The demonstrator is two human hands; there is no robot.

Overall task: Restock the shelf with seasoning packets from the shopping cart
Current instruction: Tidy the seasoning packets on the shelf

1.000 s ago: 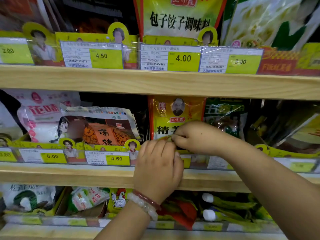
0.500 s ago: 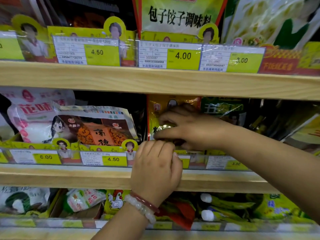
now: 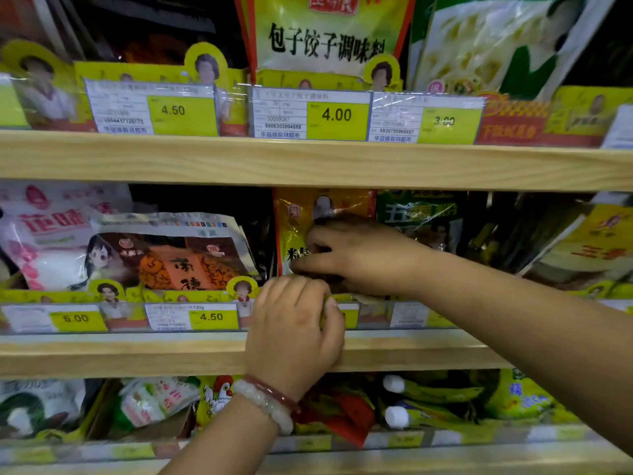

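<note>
From the head camera, a glossy yellow packet [image 3: 298, 228] is seen upright on the middle wooden shelf [image 3: 137, 354], just above centre. The right hand [image 3: 356, 255] is laid across its face, fingers curled at its lower edge. At 6 o'clock of it the left hand [image 3: 294, 330], beaded bracelets [image 3: 267, 404] on its wrist, is curled over the clear price rail [image 3: 120, 317]; what it grips cannot be told. A crinkled orange bag [image 3: 181, 262] lies at 9 o'clock, a green one [image 3: 418, 214] at 3 o'clock, touching. A dark gap is left behind the orange bag.
</note>
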